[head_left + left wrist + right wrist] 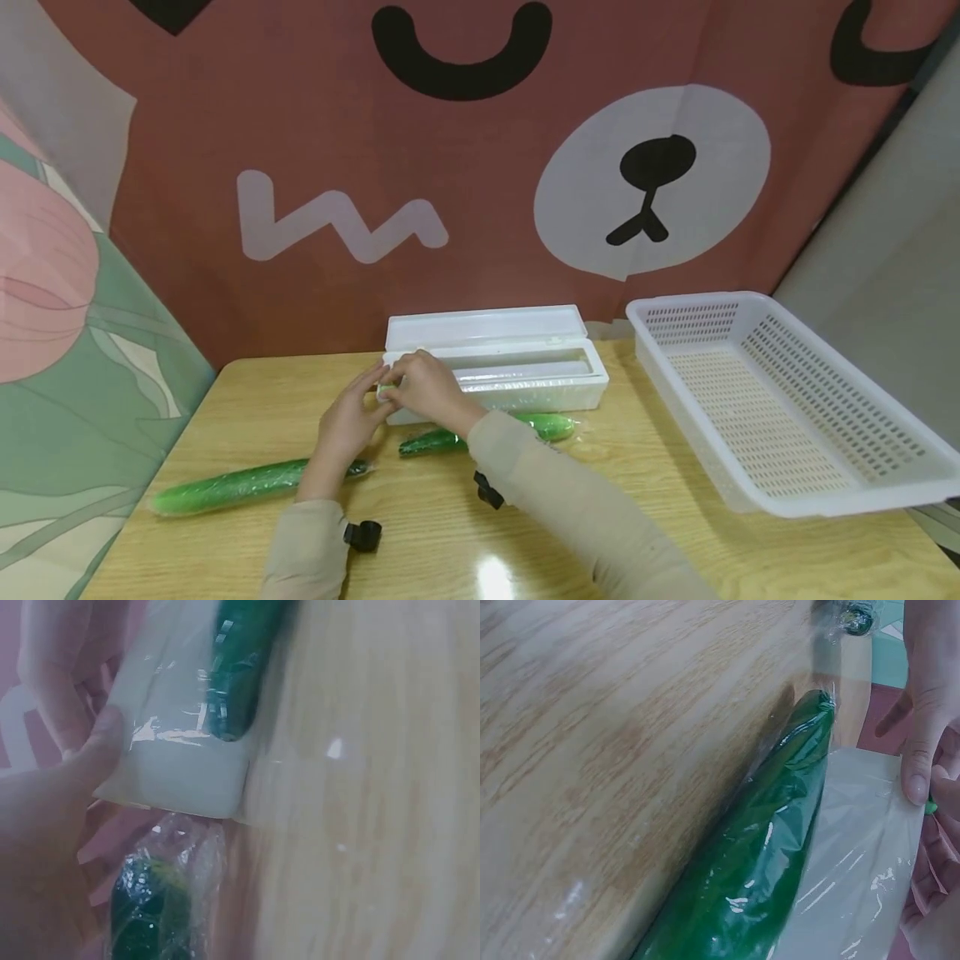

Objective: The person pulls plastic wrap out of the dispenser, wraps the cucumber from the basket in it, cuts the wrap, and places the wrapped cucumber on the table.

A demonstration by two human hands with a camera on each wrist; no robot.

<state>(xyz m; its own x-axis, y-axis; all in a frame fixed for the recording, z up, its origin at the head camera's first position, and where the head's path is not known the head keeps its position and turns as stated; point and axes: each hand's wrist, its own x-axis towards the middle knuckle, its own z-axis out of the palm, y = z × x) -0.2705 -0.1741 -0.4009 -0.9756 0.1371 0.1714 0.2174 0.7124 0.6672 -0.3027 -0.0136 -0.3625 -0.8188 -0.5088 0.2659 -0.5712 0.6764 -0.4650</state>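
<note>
A white cling film box (525, 396) stands at the back of the table, its lid (487, 327) raised and a roll (525, 369) inside. Both hands meet at its left end. My left hand (348, 425) grips the box corner, thumb on the front edge. My right hand (431, 387) pinches a small green piece (931, 805) there, mostly hidden by fingers. Clear film drapes down the box front over a cucumber (742, 855) lying just before it. A second cucumber (232, 486), wrapped in film, lies left, partly behind my left wrist.
A white perforated plastic basket (686, 417) stands on the right of the wooden table (420, 533). Behind the table hangs a brown cloth with a bear face (480, 208). A small black camera mount (363, 536) sits on the left wrist.
</note>
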